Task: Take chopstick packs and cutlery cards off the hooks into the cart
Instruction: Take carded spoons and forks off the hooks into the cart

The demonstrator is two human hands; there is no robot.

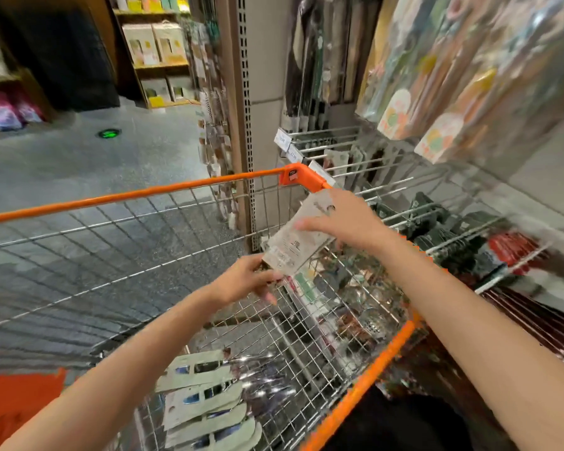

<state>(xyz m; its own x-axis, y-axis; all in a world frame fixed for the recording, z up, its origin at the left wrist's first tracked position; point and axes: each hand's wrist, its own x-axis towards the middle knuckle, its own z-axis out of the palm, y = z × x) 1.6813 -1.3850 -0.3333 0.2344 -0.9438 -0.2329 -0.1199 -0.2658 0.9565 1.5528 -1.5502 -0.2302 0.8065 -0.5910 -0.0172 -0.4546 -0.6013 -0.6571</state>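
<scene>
Left hand [246, 281] pinching the lower end of a pale cutlery card [298, 237], right hand [345, 219] gripping its upper end, above the orange-rimmed cart [137, 194] near its far right corner. Best lowered flat onto the cards [209, 402] already inside, both hands letting go together. Print on card and price tags [282, 140] too blurred to read.

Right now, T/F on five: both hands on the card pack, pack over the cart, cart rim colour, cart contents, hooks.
1. Both hands hold the white card pack. True: left hand at its lower end, right hand at its upper end.
2. The pack lies on the cart floor. False: it is held above the cart.
3. The cart rim is blue. False: orange.
4. Pale cutlery cards already lie in the cart. True.
5. The wall hooks are bare. False: packs hang there.
</scene>
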